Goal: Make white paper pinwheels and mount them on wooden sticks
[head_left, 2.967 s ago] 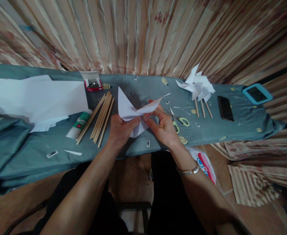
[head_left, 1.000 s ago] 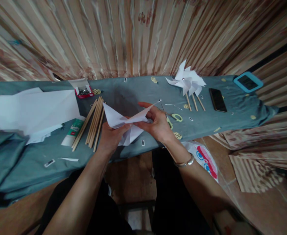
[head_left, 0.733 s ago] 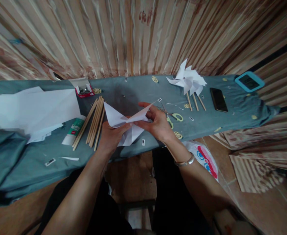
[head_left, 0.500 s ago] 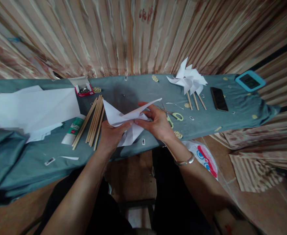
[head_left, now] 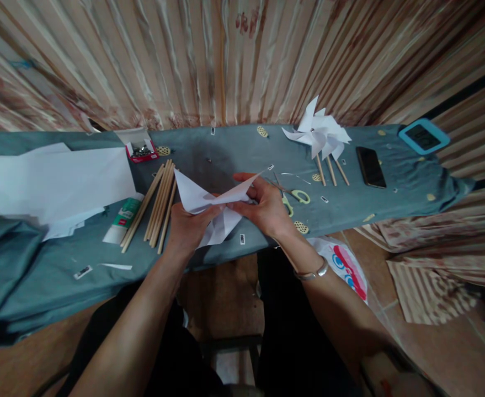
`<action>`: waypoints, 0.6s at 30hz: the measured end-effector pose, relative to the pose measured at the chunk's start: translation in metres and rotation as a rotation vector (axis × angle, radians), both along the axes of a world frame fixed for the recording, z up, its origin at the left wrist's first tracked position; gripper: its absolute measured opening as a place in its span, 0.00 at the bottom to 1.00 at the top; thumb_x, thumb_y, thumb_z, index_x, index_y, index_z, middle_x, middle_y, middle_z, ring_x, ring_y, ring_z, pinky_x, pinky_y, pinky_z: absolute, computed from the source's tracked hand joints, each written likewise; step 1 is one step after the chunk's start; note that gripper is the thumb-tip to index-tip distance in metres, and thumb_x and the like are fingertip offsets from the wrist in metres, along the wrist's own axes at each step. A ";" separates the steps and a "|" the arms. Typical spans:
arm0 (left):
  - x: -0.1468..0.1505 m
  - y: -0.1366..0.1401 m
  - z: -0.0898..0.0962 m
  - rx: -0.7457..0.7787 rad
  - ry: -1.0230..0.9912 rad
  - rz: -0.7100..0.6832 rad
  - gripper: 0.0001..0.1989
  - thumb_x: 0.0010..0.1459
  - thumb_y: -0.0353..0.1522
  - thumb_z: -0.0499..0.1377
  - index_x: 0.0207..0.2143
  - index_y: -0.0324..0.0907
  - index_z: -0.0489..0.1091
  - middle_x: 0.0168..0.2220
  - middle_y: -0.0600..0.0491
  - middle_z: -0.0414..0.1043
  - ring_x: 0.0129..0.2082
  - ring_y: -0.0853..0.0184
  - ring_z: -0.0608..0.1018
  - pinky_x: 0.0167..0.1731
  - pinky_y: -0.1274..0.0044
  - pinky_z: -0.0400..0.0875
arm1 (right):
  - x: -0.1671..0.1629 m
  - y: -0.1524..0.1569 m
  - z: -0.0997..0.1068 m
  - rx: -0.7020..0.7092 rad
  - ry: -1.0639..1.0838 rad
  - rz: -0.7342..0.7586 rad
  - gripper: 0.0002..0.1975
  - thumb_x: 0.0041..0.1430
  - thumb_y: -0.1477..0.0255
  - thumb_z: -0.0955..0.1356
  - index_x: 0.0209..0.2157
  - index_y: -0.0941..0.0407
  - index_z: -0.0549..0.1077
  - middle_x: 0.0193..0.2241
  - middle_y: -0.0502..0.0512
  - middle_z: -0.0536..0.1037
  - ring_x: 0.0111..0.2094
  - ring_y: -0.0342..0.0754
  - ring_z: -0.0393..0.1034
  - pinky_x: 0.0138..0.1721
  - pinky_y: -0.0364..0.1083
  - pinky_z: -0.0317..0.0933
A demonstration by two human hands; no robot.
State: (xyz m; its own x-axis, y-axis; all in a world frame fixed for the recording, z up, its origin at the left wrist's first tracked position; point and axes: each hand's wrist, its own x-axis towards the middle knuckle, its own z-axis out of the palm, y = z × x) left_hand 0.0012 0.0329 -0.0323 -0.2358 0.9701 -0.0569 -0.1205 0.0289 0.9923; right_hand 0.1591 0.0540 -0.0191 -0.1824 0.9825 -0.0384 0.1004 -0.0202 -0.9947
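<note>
A white paper pinwheel [head_left: 198, 194], its corners drawn in toward the centre, is held between my two hands above the table's near edge. My left hand [head_left: 190, 225] grips it from the left, thumb pressed near the middle. On the right side, my right hand [head_left: 267, 208] has its thumb against the centre and its fingers behind the paper. Both hands are closed on it; several fingertips are hidden by the paper. Scissors [head_left: 299, 196] with pale green handles lie just right of my right hand. Several wooden sticks [head_left: 159, 204] lie left of the paper.
On the cloth-covered table [head_left: 242, 143] are a stack of white paper [head_left: 60, 176], a glue stick [head_left: 127, 214], a red box of pins [head_left: 143, 153], finished pinwheels on sticks [head_left: 323, 132], a phone [head_left: 370, 167] and a blue-framed timer [head_left: 424, 137]. A curtain [head_left: 192, 66] hangs behind.
The paper's upper right flap has come down and inward a little, its tip now nearer the right fingers. Both hands stay in nearly the same place and keep hold.
</note>
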 end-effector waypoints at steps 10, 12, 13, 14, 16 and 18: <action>-0.002 0.000 -0.001 -0.014 0.008 -0.004 0.12 0.35 0.31 0.71 0.25 0.39 0.76 0.27 0.51 0.79 0.29 0.61 0.80 0.34 0.71 0.79 | 0.000 0.000 -0.002 -0.029 0.023 0.004 0.29 0.43 0.67 0.76 0.48 0.52 0.69 0.31 0.50 0.81 0.30 0.47 0.75 0.32 0.48 0.70; -0.001 -0.001 -0.001 -0.030 -0.009 -0.008 0.11 0.35 0.31 0.71 0.25 0.38 0.77 0.27 0.50 0.79 0.29 0.61 0.81 0.34 0.70 0.79 | 0.000 0.000 -0.001 -0.036 0.027 -0.004 0.29 0.42 0.66 0.77 0.48 0.53 0.69 0.31 0.49 0.81 0.29 0.47 0.75 0.31 0.48 0.70; -0.001 -0.001 -0.001 -0.036 -0.014 -0.008 0.11 0.35 0.31 0.71 0.25 0.38 0.77 0.28 0.50 0.80 0.30 0.61 0.81 0.35 0.70 0.79 | -0.001 0.000 -0.001 -0.039 0.030 -0.006 0.29 0.42 0.66 0.77 0.48 0.53 0.69 0.31 0.49 0.81 0.29 0.47 0.75 0.31 0.48 0.70; -0.001 -0.001 -0.002 -0.040 -0.019 -0.008 0.11 0.35 0.31 0.71 0.25 0.38 0.77 0.28 0.50 0.80 0.30 0.60 0.81 0.35 0.70 0.79 | -0.001 -0.001 -0.001 -0.041 0.034 -0.006 0.30 0.42 0.66 0.77 0.48 0.53 0.69 0.31 0.50 0.81 0.30 0.47 0.75 0.31 0.47 0.70; -0.001 -0.001 -0.002 -0.047 -0.028 -0.011 0.11 0.35 0.31 0.71 0.25 0.39 0.77 0.28 0.50 0.80 0.30 0.60 0.81 0.35 0.69 0.79 | -0.001 -0.001 -0.001 -0.042 0.044 0.000 0.30 0.42 0.65 0.77 0.48 0.54 0.69 0.31 0.50 0.81 0.30 0.48 0.76 0.32 0.47 0.70; -0.001 0.000 -0.003 -0.046 -0.042 -0.011 0.11 0.35 0.31 0.71 0.25 0.39 0.77 0.28 0.51 0.80 0.30 0.60 0.81 0.36 0.69 0.80 | -0.001 0.000 -0.001 -0.040 0.039 0.003 0.30 0.42 0.64 0.77 0.48 0.54 0.69 0.32 0.51 0.81 0.31 0.48 0.76 0.33 0.48 0.70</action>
State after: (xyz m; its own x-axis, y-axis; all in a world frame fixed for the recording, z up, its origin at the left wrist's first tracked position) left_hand 0.0006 0.0325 -0.0356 -0.2216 0.9688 -0.1112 -0.1616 0.0760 0.9839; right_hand 0.1580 0.0535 -0.0202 -0.1875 0.9797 -0.0709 0.0618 -0.0603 -0.9963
